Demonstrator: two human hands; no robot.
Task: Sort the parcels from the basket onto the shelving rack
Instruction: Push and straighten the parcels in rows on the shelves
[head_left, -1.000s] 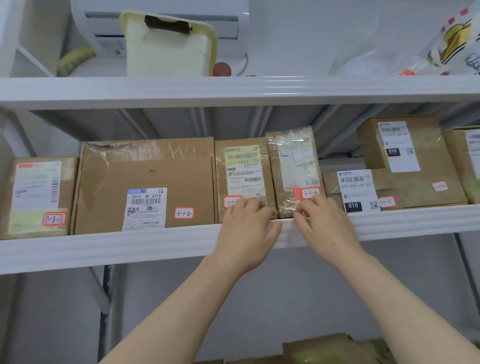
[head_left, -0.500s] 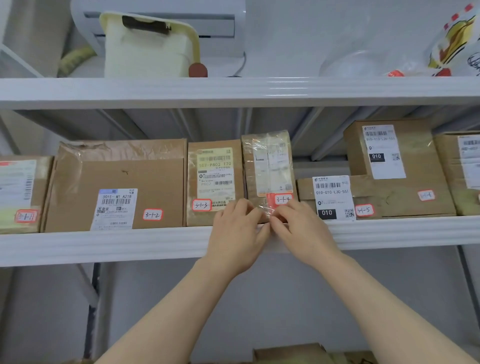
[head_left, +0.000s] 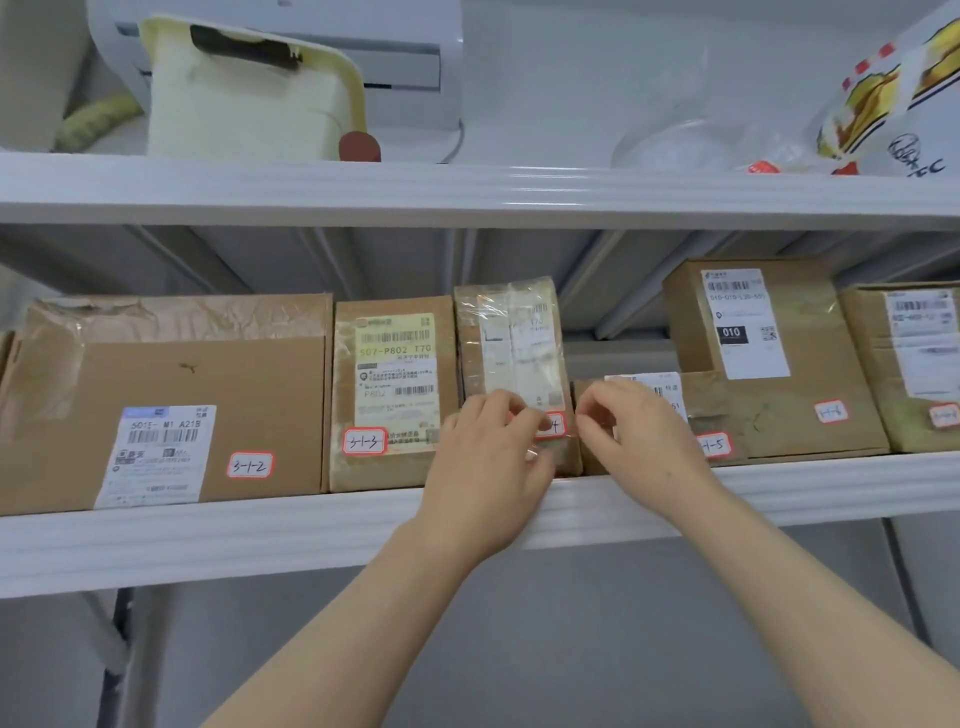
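A narrow brown parcel wrapped in clear tape (head_left: 511, 343) stands upright on the middle shelf (head_left: 260, 535) of the white rack, with a red-edged tag low on its front. My left hand (head_left: 488, 462) curls its fingers over the parcel's lower front and partly covers that tag. My right hand (head_left: 641, 431) pinches at the parcel's lower right edge with curled fingers. The parcel stands between a labelled box tagged 3-1-3 (head_left: 395, 389) and a low flat parcel tagged 5 (head_left: 727, 415). The basket is out of sight.
A large box tagged 3-1-2 (head_left: 171, 405) stands at the left. A taller box (head_left: 769, 332) and another box (head_left: 904, 364) fill the right. The top shelf holds a cream plastic container (head_left: 244, 98) and printed bags (head_left: 893, 98).
My hands have drawn slightly apart: the left one rose onto the tag, the right one slid to the parcel's right edge. The parcel stays upright in its slot.
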